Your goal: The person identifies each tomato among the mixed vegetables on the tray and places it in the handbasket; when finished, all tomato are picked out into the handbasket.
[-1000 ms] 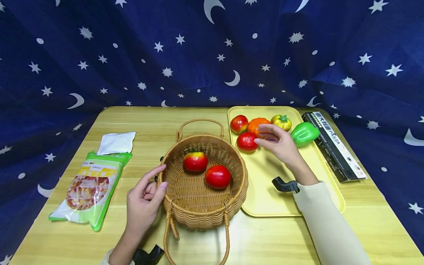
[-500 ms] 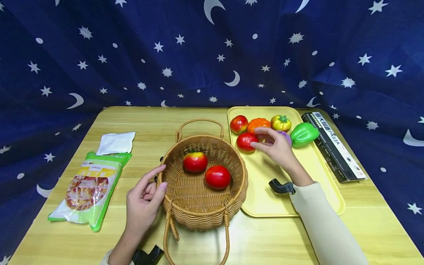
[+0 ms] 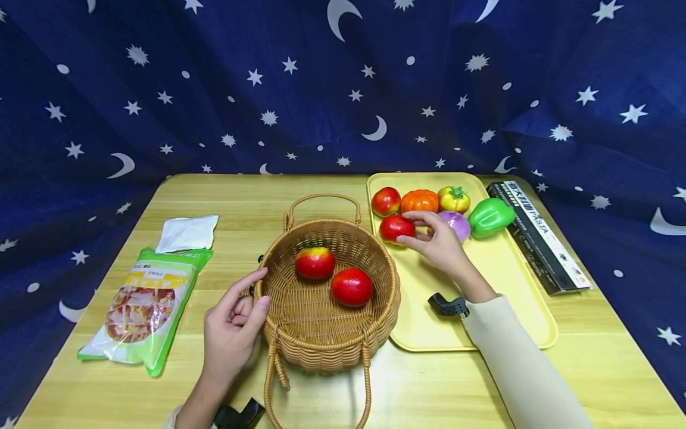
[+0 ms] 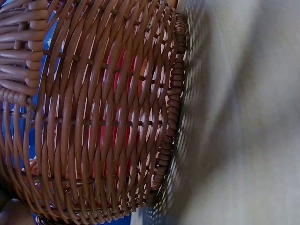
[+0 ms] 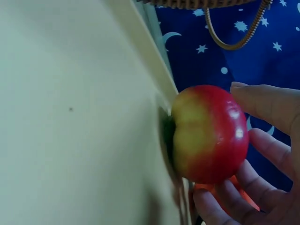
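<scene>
My left hand (image 3: 231,325) touches the left rim of a round wicker basket (image 3: 327,354) with its index finger and thumb. Two red fruits, one with a yellow top (image 3: 315,263) and one plain red (image 3: 352,286), lie inside. On the yellow tray (image 3: 471,316), my right hand (image 3: 438,241) has thumb and fingers around a red-and-yellow toy fruit (image 5: 211,133). Its yellow, green-stemmed end faces the tray in the right wrist view. Wicker fills much of the left wrist view, with red showing through its gaps; only a dark bit of that hand shows there.
The tray also bears a red fruit (image 3: 386,201), an orange pumpkin (image 3: 420,201), a yellow vegetable (image 3: 454,199), a purple one (image 3: 455,225) and a green pepper (image 3: 490,217). A pasta box (image 3: 541,238) lies at right. A food bag (image 3: 145,310) and white packet (image 3: 187,232) lie left.
My right hand has moved left and slightly nearer, from over the purple vegetable onto the red-and-yellow toy fruit, uncovering the pumpkin and the purple vegetable. My left hand stays at the basket rim.
</scene>
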### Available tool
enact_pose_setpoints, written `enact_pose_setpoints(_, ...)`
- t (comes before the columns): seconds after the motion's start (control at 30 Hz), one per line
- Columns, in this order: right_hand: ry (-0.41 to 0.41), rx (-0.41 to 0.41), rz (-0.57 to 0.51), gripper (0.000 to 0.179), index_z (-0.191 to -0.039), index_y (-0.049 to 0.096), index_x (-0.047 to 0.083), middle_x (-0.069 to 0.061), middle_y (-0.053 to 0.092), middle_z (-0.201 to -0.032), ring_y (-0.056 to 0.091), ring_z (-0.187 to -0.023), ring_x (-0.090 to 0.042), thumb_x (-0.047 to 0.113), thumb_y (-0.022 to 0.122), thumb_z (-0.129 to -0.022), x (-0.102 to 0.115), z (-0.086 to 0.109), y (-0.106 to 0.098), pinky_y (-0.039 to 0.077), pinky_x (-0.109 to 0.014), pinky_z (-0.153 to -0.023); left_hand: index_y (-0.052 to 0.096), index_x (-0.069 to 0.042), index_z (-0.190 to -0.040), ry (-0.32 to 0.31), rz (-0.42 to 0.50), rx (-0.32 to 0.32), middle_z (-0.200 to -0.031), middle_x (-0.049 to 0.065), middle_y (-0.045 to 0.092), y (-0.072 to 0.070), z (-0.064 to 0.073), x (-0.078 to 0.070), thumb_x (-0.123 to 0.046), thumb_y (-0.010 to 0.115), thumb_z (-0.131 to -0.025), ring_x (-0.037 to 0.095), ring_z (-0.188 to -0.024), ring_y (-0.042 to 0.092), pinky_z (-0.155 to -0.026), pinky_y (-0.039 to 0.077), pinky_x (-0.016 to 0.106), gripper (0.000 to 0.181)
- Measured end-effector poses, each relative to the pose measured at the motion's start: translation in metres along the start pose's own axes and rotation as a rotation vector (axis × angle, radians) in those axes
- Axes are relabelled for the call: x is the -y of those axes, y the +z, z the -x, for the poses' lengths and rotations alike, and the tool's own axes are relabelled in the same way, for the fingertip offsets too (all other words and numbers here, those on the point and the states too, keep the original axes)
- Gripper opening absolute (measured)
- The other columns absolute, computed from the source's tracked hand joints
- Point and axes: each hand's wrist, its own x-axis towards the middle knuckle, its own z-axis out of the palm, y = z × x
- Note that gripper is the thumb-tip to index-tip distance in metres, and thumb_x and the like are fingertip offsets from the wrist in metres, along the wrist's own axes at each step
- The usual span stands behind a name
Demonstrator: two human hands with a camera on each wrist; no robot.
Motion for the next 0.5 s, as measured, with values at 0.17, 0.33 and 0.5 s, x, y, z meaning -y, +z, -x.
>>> enact_pose_setpoints(0.17, 0.003, -0.013, 0.042, 0.055, -0.135, 0.062, 0.007, -0.013, 0.052, -0.133, 0.053, -0.118, -0.027, 0.015, 0.084, -0.086, -0.0029, -0.0007, 0.0052, 0.051, -0.042, -0.101, 0.064, 0.006, -0.13, 0.003, -0.005, 0.001, -0.055, -0.006, 0.028, -0.0002, 0.0001, -0.0007, 0.02, 0.067, -0.082, 0.002, -0.048, 0.026, -0.042, 0.024, 0.018, 0.049)
enact_pose_setpoints(0.33, 0.016, -0.01, 0.039, 0.054, -0.134, 0.063, 0.008, -0.013, 0.05, -0.134, 0.053, -0.116, -0.027, 0.015, 0.085, -0.085, -0.0034, 0.0004, 0.0073, 0.051, -0.042, -0.101, 0.065, 0.006, -0.129, 0.005, -0.008, 0.001, -0.055, -0.006, 0.028, -0.0001, -0.0002, -0.0013, 0.02, 0.067, -0.082, 0.002, -0.048, 0.025, -0.042, 0.024, 0.018, 0.049)
enact_pose_setpoints(0.5, 0.029, 0.015, -0.028, 0.057, -0.137, 0.06, 0.006, -0.013, 0.053, -0.138, 0.054, -0.123, -0.031, 0.011, 0.084, -0.086, -0.0036, 0.0006, 0.0073, 0.049, -0.04, -0.103, 0.064, 0.006, -0.129, 0.007, -0.004, 0.0, -0.055, -0.006, 0.028, 0.0001, -0.0004, -0.0013, 0.02, 0.067, -0.082, 0.002, -0.048, 0.025, -0.043, 0.025, 0.018, 0.049)
